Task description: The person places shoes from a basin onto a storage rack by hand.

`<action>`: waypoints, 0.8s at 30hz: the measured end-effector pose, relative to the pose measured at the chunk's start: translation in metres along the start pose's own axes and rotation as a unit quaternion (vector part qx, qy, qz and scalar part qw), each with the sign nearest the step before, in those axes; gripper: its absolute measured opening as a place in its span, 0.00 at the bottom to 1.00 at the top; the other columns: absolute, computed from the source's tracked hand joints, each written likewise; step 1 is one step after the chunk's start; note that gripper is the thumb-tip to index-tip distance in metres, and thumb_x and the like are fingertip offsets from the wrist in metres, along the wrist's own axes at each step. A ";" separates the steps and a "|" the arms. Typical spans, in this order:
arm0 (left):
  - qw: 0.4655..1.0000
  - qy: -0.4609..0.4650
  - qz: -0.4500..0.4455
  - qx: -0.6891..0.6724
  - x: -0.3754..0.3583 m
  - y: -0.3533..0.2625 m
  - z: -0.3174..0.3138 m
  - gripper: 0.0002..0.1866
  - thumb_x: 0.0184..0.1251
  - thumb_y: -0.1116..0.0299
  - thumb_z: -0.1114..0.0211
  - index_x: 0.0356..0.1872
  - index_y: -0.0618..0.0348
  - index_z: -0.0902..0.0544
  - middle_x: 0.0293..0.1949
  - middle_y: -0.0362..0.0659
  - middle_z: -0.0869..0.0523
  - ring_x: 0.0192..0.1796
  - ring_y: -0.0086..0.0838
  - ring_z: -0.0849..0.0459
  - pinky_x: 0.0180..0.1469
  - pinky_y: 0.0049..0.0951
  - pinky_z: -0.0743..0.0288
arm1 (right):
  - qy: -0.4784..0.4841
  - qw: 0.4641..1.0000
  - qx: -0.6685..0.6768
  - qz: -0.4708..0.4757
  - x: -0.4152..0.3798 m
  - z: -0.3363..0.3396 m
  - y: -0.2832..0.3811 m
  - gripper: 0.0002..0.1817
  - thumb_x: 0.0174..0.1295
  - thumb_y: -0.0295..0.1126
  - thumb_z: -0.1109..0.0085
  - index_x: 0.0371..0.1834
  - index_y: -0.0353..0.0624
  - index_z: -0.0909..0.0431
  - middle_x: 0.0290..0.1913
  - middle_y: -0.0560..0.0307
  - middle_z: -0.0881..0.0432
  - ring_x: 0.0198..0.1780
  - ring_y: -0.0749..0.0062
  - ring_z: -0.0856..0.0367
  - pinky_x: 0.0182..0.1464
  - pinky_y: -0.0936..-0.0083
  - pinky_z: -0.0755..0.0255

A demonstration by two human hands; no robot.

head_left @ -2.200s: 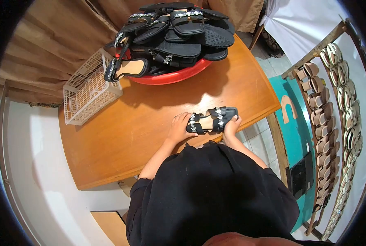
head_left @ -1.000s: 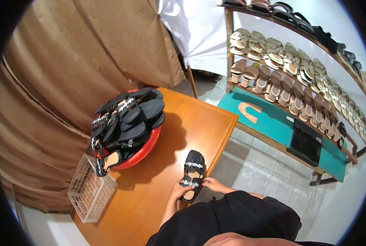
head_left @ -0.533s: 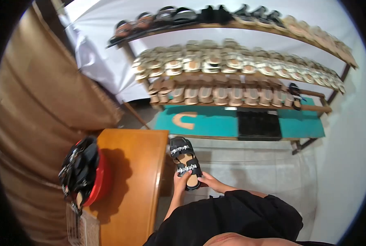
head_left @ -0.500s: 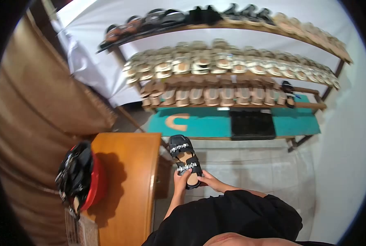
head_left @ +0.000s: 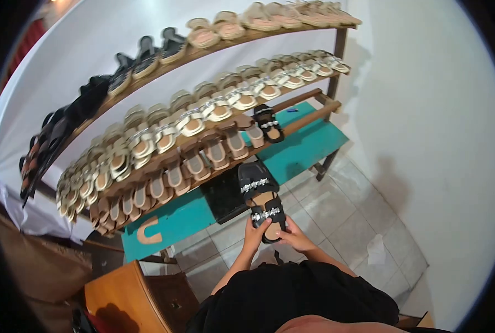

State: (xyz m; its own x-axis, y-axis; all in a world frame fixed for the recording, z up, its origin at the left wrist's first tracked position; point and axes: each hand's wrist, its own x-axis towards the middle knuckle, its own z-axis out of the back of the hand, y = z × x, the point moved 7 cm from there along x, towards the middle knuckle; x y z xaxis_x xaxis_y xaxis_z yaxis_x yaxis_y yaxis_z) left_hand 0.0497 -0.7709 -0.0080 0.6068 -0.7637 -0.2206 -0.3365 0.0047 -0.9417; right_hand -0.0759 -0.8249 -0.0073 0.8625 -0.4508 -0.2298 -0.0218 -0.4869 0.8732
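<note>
A black sandal (head_left: 262, 195) with two jewelled straps and a tan insole is held out in front of me, toe pointing away. My left hand (head_left: 254, 231) grips its left side, thumb over the sole edge near the rear strap. On the heel's right side, my right hand (head_left: 295, 237) closes around the edge with its thumb on the insole. Beyond the toe, a similar black sandal (head_left: 268, 123) with jewelled straps stands at the right end of the lowest row on the rack, beside several tan sandals (head_left: 196, 158).
Above are rows of pale jewelled sandals (head_left: 217, 106) and a top shelf (head_left: 203, 51) with black and beige pairs. A teal bench (head_left: 308, 150) bears a U-shaped beige piece (head_left: 149, 230) and a black panel (head_left: 223, 194). A wooden cabinet (head_left: 122, 291) stands lower left; paper (head_left: 376, 250) lies on the floor.
My view has swung to the right, so the cabinet has slid toward the lower left and the red bucket is mostly out of sight. Both hands still hold the black sandal, now closer to the rack.
</note>
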 end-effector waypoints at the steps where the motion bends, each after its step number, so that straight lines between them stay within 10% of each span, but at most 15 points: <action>1: 0.999 0.038 0.011 0.006 0.012 0.001 -0.016 0.22 0.55 0.66 0.31 0.48 0.64 0.27 0.43 0.43 0.20 0.43 0.24 0.22 0.46 0.24 0.28 | -0.032 0.999 0.004 0.010 0.002 0.014 0.010 0.35 0.61 0.32 0.43 0.69 0.53 0.53 0.53 0.53 0.29 0.52 0.69 0.26 0.44 0.71 0.23; 14: 0.978 0.190 0.006 0.085 0.219 -0.009 -0.155 0.30 0.61 0.55 0.36 0.51 0.75 0.31 0.44 0.48 0.21 0.47 0.26 0.24 0.50 0.25 0.30 | -0.148 0.987 0.025 0.060 0.122 0.177 0.122 0.37 0.59 0.29 0.42 0.69 0.55 0.51 0.49 0.56 0.24 0.47 0.69 0.21 0.40 0.70 0.21; 24: 0.889 0.018 -0.238 0.392 0.288 -0.049 -0.159 0.18 0.62 0.64 0.42 0.51 0.59 0.27 0.52 0.57 0.32 0.57 0.50 0.35 0.58 0.43 0.40 | -0.143 0.989 -0.013 0.031 0.225 0.269 0.198 0.35 0.60 0.33 0.43 0.69 0.53 0.49 0.54 0.58 0.27 0.49 0.68 0.22 0.43 0.66 0.24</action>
State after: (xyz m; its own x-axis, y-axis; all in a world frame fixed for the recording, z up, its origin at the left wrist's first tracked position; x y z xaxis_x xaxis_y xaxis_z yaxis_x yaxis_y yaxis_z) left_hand 0.1267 -1.0935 0.0153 0.5174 -0.8202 0.2441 0.5654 0.1135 -0.8170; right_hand -0.0221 -1.2236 -0.0013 0.6814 -0.6744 -0.2843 -0.0539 -0.4337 0.8995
